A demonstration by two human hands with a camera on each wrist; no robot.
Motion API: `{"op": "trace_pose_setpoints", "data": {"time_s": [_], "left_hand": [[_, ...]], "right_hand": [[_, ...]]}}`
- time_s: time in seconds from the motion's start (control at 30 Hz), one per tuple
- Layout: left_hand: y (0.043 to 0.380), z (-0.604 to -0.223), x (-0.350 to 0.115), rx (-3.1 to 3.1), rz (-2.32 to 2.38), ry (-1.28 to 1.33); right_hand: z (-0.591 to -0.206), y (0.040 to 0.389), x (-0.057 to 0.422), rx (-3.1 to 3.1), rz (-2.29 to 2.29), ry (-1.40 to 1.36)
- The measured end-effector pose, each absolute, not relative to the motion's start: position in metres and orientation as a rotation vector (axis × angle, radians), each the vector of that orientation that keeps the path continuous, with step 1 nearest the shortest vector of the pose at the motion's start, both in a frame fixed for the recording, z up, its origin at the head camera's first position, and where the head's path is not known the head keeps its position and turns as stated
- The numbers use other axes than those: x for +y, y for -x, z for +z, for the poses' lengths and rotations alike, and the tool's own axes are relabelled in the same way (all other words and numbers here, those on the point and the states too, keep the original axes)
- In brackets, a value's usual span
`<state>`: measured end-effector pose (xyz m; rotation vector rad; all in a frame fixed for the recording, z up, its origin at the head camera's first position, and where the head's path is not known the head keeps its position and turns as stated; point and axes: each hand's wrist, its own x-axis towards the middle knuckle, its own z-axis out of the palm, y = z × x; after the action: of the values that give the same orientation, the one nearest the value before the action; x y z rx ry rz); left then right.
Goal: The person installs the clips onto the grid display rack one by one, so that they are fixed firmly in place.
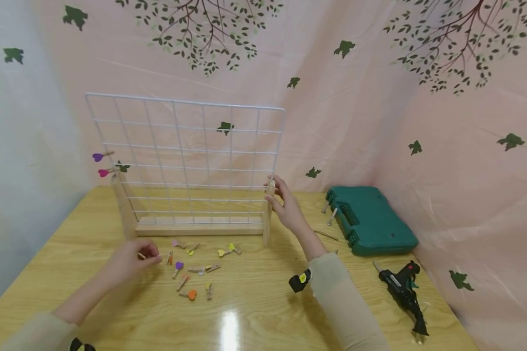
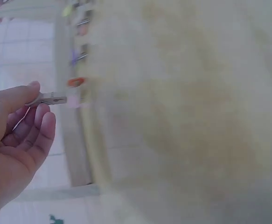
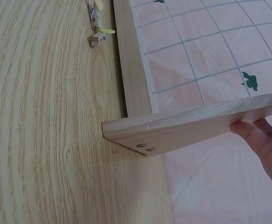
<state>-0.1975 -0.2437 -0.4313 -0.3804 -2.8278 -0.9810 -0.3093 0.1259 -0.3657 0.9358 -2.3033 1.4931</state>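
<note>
My left hand (image 1: 129,261) pinches a small wooden clothespin (image 2: 52,99) between thumb and fingers, low over the table's left half. To its right lie several mini clothespins with coloured hearts, an orange one (image 1: 192,294) and a purple one (image 1: 178,266) among them. A white wire grid (image 1: 203,130) stands upright in a wooden stand (image 1: 193,230). My right hand (image 1: 287,209) grips the top of the stand's right post (image 3: 191,126), thumb on the near side. Clipped to the grid's left edge are a purple-heart clothespin (image 1: 98,157) and a pink-heart one (image 1: 103,173).
A green plastic case (image 1: 377,222) lies at the table's right rear, with bolts (image 1: 332,216) beside its handle. Nearer the right edge lies a black glue gun (image 1: 404,292). Printed fabric (image 1: 334,122) hangs behind the table.
</note>
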Motion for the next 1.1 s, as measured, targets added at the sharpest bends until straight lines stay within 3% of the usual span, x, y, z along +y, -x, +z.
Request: {"op": "trace_pose_setpoints", "data": {"time_s": [0.43,0.73,1.1], "left_hand": [[0.209,-0.357,-0.270,-2.414,-1.259,0.159],[0.225,-0.288,-0.287,-1.752,-1.490,-0.228],[0.251,-0.262,-0.294,-1.297,-1.752,-0.371]], "right_hand": [[-0.366,0.311,0.127,-2.312,1.513,-0.935],[-0.366,0.311,0.127,-2.301,1.534,-0.948],[-0.366,0.310,0.126,-2.319,1.548,-0.923]]}}
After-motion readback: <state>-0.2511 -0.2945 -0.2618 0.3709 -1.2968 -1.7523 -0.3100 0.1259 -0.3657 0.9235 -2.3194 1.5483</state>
